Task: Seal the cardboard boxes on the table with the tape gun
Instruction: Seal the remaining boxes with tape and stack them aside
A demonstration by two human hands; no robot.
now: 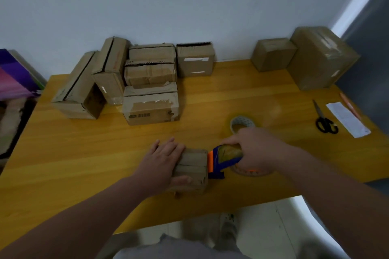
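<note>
My left hand (166,159) is flat on the small cardboard box (192,169), fingers spread, thumb pressing its near face, pinning it down. My right hand (255,149) is wrapped shut around the tape gun (224,159); its orange front edge sits against the box's right end, so I judge I'm at one end of a tape pass.

Progress: this box is mid-seal, its top seam still visible. The cluster of boxes (145,82) back left looks mostly unsealed: open slits, torn old tape. The two boxes (303,57) back right look taped, though I can't confirm. So most of the work is left.

Room: the box sits near the table (84,153) front edge with little margin behind it. Bare wood to the left. On the right, a spare tape roll (242,124) is just beyond my knuckles; the scissors (324,120) and paper slip (347,119) are well apart.
</note>
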